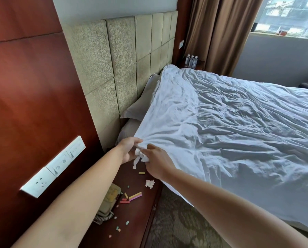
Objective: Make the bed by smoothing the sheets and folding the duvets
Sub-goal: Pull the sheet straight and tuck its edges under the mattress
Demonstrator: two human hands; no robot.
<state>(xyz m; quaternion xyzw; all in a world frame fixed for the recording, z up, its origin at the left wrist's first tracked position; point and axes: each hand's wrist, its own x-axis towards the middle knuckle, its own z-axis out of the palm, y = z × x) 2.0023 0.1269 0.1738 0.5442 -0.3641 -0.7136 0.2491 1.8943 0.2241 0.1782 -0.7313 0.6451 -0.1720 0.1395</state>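
Note:
A wrinkled white duvet point(230, 126) covers the bed from the headboard end to the right. Both hands meet at its near left corner. My left hand point(129, 150) grips the corner from the left, fingers curled into the bunched fabric. My right hand point(156, 161) pinches the same corner from the right, with a small twisted tail of cloth hanging below the two hands. A pillow point(140, 102) shows between the duvet's top edge and the headboard, mostly hidden by the duvet.
A padded beige headboard point(121, 68) stands behind the bed. Below my hands a dark wooden nightstand point(137, 208) carries a telephone point(108, 203), scattered coloured chalk pieces point(134, 196) and a crumpled tissue point(149, 183). Water bottles point(190, 60) stand at the far side. Patterned carpet point(176, 226) lies beside the bed.

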